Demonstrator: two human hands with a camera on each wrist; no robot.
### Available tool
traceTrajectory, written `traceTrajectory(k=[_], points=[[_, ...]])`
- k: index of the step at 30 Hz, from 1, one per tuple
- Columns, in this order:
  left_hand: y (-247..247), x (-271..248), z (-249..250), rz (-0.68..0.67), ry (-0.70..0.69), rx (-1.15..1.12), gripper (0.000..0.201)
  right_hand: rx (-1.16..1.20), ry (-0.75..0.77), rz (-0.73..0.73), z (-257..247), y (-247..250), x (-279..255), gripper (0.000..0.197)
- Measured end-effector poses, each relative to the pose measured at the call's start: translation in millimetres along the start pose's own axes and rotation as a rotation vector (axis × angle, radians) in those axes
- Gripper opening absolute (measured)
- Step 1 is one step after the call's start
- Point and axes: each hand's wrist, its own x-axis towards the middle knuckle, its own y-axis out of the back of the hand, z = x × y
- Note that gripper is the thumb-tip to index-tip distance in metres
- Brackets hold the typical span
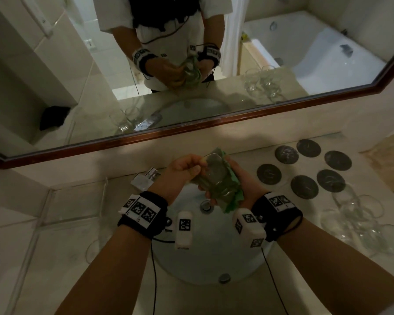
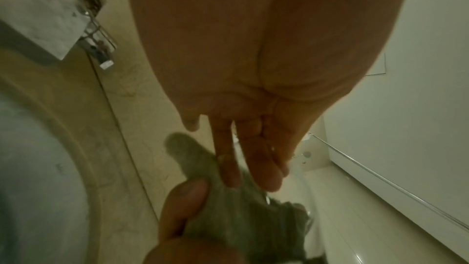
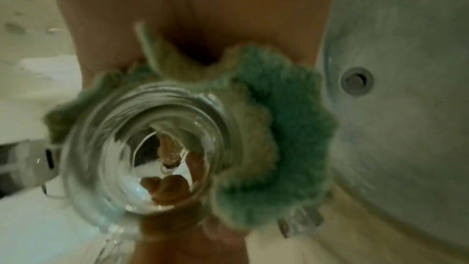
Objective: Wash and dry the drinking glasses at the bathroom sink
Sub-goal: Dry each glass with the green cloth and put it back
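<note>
Above the sink basin (image 1: 214, 253) both hands hold one clear drinking glass (image 1: 216, 176), lying tilted with its base towards me. A green cloth (image 1: 234, 194) wraps its right side. My right hand (image 1: 246, 185) cups the cloth-wrapped glass from the right, its thumb (image 2: 187, 194) pressing on the cloth (image 2: 241, 224). My left hand (image 1: 187, 165) curls round the far rim end, fingers (image 2: 228, 168) against the cloth. The right wrist view looks along the glass (image 3: 152, 148) from its base, with the cloth (image 3: 286, 127) bunched around it and fingers showing through it.
A chrome faucet (image 1: 145, 180) stands behind the basin at the left, and the drain (image 1: 206, 205) lies below the hands. Several dark round coasters (image 1: 268, 173) and several clear glasses (image 1: 359, 223) occupy the right counter. A clear tray (image 1: 77, 201) lies at the left. A mirror spans the wall.
</note>
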Motion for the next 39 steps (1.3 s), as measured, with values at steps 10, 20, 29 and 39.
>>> traceTrajectory(k=[10, 20, 29, 39], points=[[-43.3, 10.2, 42.2, 0.004, 0.417, 0.287, 0.019, -0.801, 0.257, 0.217, -2.6, 11.8, -4.6, 0.026], [-80.8, 9.9, 31.9, 0.195, 0.513, 0.241, 0.019, -1.293, 0.33, 0.17, -9.5, 29.6, -25.9, 0.075], [-107.1, -0.7, 36.0, 0.405, 0.417, 0.027, 0.031, -1.528, 0.394, 0.159, -7.6, 30.4, -23.3, 0.084], [-88.2, -3.3, 30.3, 0.378, 0.272, -0.092, 0.026, -0.706, 0.22, 0.072, -19.4, 7.7, -30.2, 0.022]])
